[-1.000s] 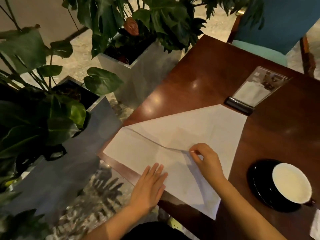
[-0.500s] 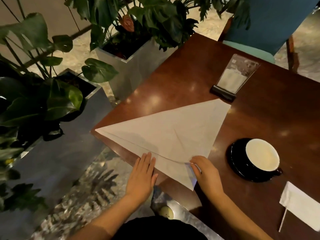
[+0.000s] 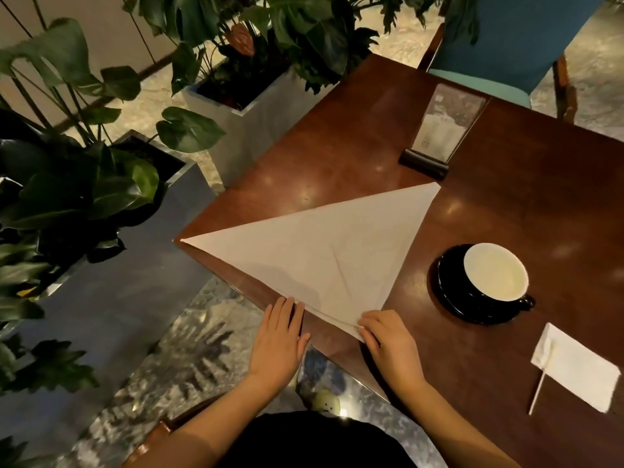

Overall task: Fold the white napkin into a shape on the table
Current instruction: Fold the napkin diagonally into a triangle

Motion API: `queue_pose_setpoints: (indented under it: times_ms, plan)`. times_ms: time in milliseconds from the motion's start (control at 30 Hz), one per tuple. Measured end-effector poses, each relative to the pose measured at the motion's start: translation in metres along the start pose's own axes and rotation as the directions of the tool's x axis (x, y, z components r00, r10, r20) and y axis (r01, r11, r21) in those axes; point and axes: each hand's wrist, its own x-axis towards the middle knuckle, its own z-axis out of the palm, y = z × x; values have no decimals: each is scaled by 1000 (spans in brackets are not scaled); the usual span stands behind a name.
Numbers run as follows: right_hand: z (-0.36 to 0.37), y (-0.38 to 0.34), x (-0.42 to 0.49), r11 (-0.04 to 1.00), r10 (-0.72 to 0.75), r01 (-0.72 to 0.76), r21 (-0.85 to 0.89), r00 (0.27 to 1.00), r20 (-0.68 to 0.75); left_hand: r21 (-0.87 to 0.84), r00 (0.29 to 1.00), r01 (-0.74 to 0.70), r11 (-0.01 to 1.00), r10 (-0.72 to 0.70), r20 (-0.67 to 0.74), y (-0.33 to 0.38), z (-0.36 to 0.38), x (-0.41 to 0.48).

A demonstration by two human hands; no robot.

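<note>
The white napkin [image 3: 324, 251] lies flat on the dark wooden table [image 3: 371, 136], folded into a triangle. One tip points left at the table edge, one far right, one toward me. My right hand [image 3: 388, 339] pinches the near tip, where two layers meet. My left hand [image 3: 278, 339] rests flat, palm down, fingers together, at the table edge, its fingertips touching the napkin's near left edge.
A black cup on a black saucer [image 3: 486, 285] stands right of the napkin. A small white paper with a stick [image 3: 574, 369] lies at the near right. A menu stand [image 3: 435, 133] sits behind. Metal planters with leafy plants [image 3: 256, 106] and a blue chair [image 3: 506, 38] border the table.
My right hand pulled the napkin's corner toward me until it met the near corner, closing the cloth into a triangle. My left hand slid back to the table edge.
</note>
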Motion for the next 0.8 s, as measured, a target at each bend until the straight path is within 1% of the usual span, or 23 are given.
queue_pose_setpoints:
  times_ms: [167, 433, 633, 800]
  plan:
    - [-1, -2, -11, 998, 7, -8, -61, 1000, -18, 33, 998, -16, 999, 18, -61, 0, 6, -1]
    - [0, 2, -17, 994, 7, -6, -106, 1000, 8, 58, 998, -5, 998, 8, -62, 2, 4, -1]
    - [5, 5, -22, 990, 4, 3, -140, 999, 49, 16, 996, -9, 1000, 10, -84, 1, 2, -1]
    - [11, 4, -24, 993, -29, 28, -119, 1000, -4, -90, 977, 19, 996, -37, -210, 3, -6, 1]
